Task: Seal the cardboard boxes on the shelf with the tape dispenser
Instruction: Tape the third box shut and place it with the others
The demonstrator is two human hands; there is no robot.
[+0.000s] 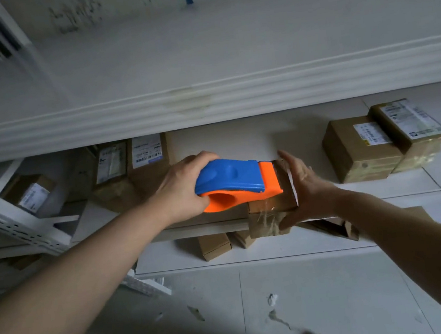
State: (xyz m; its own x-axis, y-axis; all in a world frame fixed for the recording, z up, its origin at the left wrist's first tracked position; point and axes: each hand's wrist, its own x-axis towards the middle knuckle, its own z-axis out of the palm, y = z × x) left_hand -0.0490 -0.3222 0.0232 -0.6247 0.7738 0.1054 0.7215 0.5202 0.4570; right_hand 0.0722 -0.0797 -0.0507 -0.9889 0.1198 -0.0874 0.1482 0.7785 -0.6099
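My left hand (180, 188) grips a blue and orange tape dispenser (236, 183), whose orange front end lies on top of a small cardboard box (271, 216) at the front edge of the white shelf (221, 226). Clear tape shines on the box's top and front face. My right hand (306, 186) holds the box's right side, fingers pointing up along it and thumb low at its front corner. A white flap or label edge stands up beside that hand.
Two labelled boxes (361, 146) sit at the shelf's right, several more (130, 169) at its left back. A white shelf beam (206, 102) runs overhead. Small boxes (215, 246) and a flattened carton (335, 227) lie on the level below. A perforated upright (12, 220) stands left.
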